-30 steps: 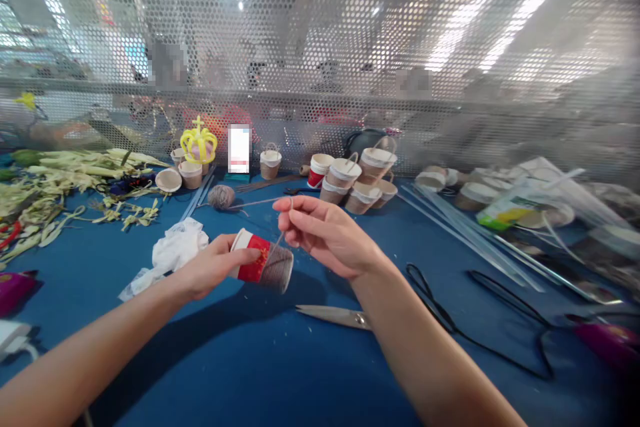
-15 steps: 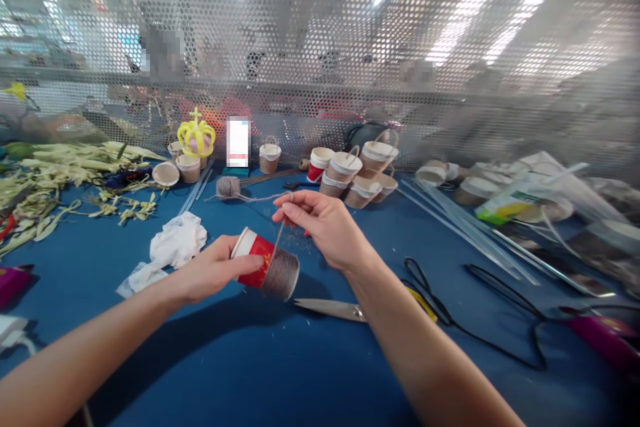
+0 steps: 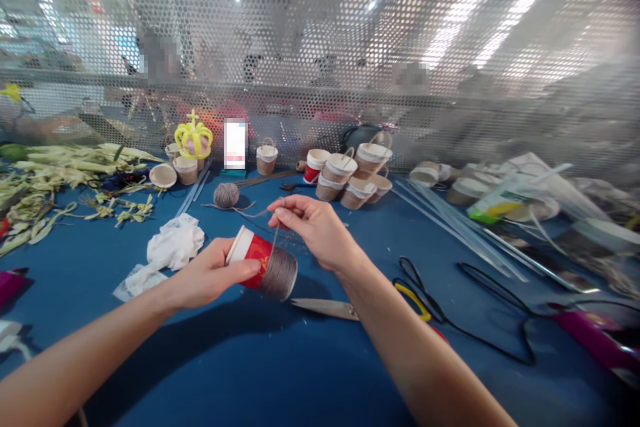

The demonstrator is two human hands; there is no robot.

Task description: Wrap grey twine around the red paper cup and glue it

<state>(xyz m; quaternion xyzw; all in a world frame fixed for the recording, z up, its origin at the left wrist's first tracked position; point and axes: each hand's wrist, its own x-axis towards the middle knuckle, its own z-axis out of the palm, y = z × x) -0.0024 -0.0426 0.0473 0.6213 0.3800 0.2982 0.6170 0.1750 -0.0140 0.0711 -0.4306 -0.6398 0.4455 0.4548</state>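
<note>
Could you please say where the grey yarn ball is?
In the head view, the yarn ball lies left of centre, in front of the bright screen.

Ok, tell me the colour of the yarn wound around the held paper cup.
The wound yarn is grey, clearest in the head view.

Over a blue table (image 3: 240, 373), the left hand (image 3: 210, 273) grips a tilted red-and-white paper cup (image 3: 256, 250), its base end wrapped in grey yarn (image 3: 281, 273). The right hand (image 3: 310, 223) pinches the strand (image 3: 276, 237) — it trails to a yarn ball (image 3: 227, 195) behind. Scissors (image 3: 325, 307) lie nearby, partly hidden.
</note>
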